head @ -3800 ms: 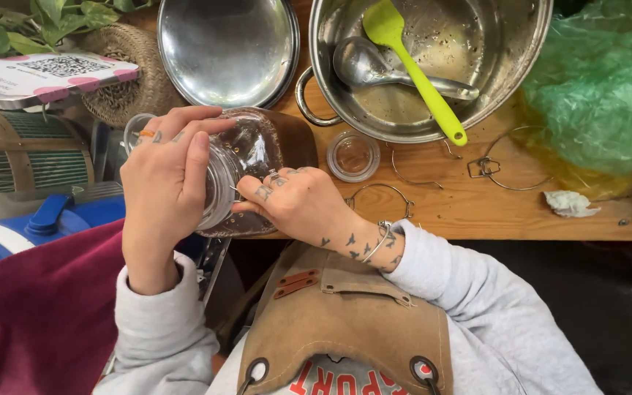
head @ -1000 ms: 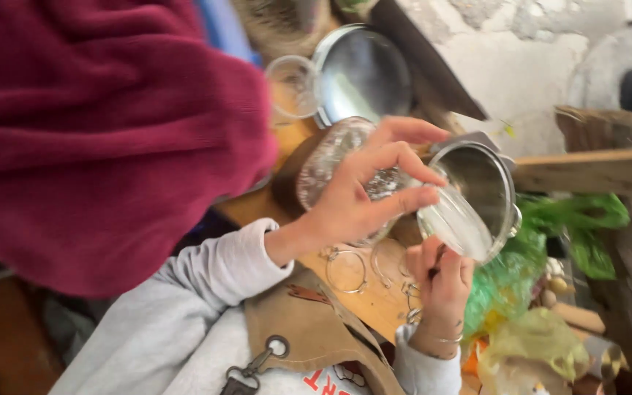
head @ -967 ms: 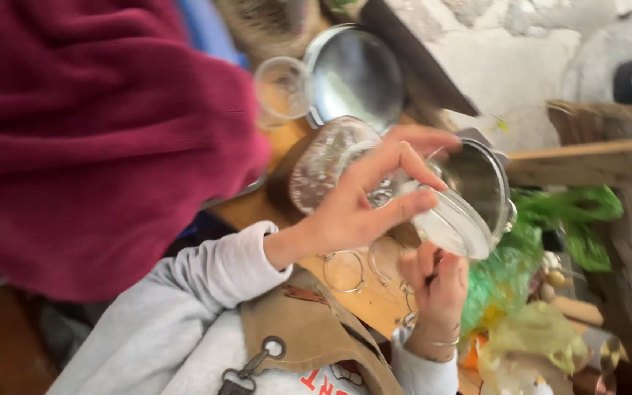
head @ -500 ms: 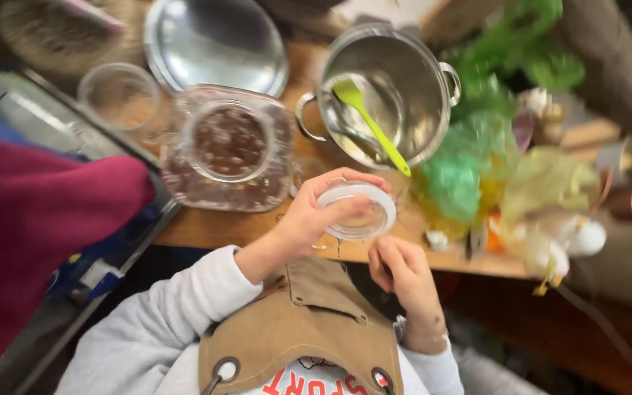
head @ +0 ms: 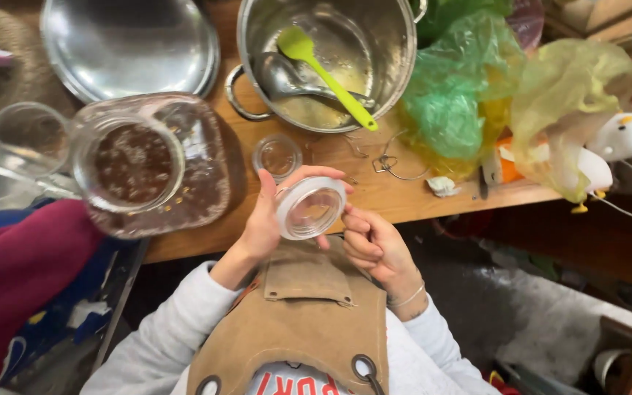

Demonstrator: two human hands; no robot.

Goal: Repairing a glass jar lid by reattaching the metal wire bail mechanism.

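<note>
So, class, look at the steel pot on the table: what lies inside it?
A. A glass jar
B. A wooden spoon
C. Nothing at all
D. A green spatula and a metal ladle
D: inside the steel pot a green spatula lies across a metal ladle.

Frame edge crops steel lid (head: pixel 129 47) and basket (head: pixel 1 73)

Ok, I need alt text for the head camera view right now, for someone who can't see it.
Seen from above, a person's left hand holds a round glass lid at a wooden table's edge, the right hand touching its rim. On the table stand an open glass jar, and a steel pot containing a green spatula and ladle.
</note>
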